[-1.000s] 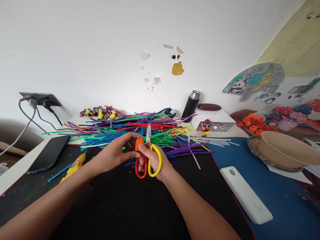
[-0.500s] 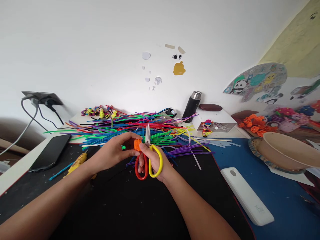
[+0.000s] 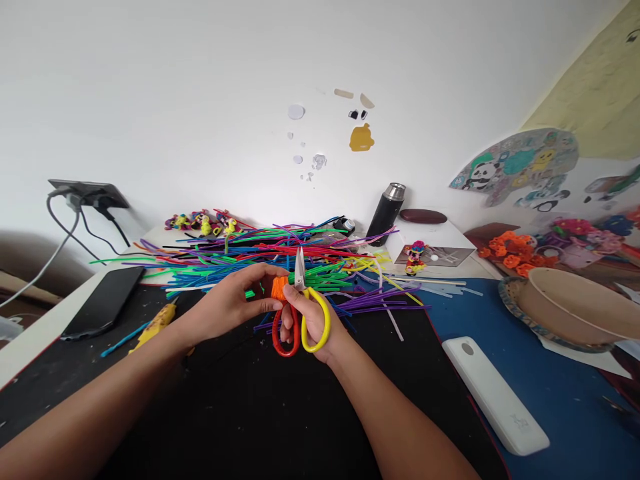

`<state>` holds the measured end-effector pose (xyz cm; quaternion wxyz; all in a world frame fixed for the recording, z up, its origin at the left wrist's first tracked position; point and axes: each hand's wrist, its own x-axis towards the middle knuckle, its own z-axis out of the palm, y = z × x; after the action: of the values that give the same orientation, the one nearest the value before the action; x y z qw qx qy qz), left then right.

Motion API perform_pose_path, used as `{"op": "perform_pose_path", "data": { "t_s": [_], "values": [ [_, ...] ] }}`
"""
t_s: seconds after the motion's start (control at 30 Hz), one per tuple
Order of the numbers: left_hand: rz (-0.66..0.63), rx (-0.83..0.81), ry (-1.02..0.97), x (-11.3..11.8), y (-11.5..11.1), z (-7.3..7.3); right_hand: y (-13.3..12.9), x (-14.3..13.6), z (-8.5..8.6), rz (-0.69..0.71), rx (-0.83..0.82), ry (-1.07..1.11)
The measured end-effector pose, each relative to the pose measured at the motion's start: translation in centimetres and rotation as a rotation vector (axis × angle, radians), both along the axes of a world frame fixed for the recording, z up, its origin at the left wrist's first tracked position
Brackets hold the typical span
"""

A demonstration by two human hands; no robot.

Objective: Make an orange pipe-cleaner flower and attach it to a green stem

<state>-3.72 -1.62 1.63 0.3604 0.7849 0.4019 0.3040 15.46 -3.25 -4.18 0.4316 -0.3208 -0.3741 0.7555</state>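
Observation:
Over the black mat, my left hand (image 3: 233, 305) pinches a small bundle of orange pipe cleaner (image 3: 279, 289) between thumb and fingers. My right hand (image 3: 316, 320) is closed around a pair of scissors (image 3: 299, 272) with one red and one yellow handle loop. The blades point away from me and look nearly closed. My right thumb lies against the right side of the orange bundle, so both hands touch it. Just beyond the hands spreads a heap of loose pipe cleaners (image 3: 210, 275) in many colours.
To the left lie a phone (image 3: 103, 301), a yellow hot glue gun (image 3: 156, 327) and a blue stick (image 3: 125, 340). A black flask (image 3: 386, 215) stands behind the heap beside a white box (image 3: 447, 240). At right are a white power bank (image 3: 495, 393) and a beige bowl (image 3: 575, 303).
The whole view has shifted slightly. Both hands keep their grip on the orange bundle and the scissors, with hardly any other movement.

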Motion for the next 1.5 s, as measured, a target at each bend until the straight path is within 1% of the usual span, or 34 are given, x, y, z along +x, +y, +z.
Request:
{"op": "perform_pose_path", "data": {
  "t_s": [0.4, 0.63, 0.83, 1.17, 1.5],
  "values": [
    [0.022, 0.067, 0.035, -0.15, -0.02, 0.03, -0.08, 0.07, -0.50, 0.059, 0.017, 0.020],
    [0.025, 0.084, 0.057, -0.20, 0.11, -0.09, 0.00, -0.06, -0.55, 0.029, 0.034, -0.017],
    [-0.034, 0.009, 0.019, -0.25, 0.15, -0.10, 0.07, -0.07, -0.45, 0.024, 0.031, -0.012],
    [-0.039, 0.051, 0.003, -0.34, 0.20, -0.03, -0.13, 0.01, -0.54, 0.065, 0.018, 0.028],
    [-0.037, 0.092, 0.023, -0.46, 0.23, -0.05, 0.01, -0.12, -0.33, 0.041, -0.001, 0.000]
  ]
}}
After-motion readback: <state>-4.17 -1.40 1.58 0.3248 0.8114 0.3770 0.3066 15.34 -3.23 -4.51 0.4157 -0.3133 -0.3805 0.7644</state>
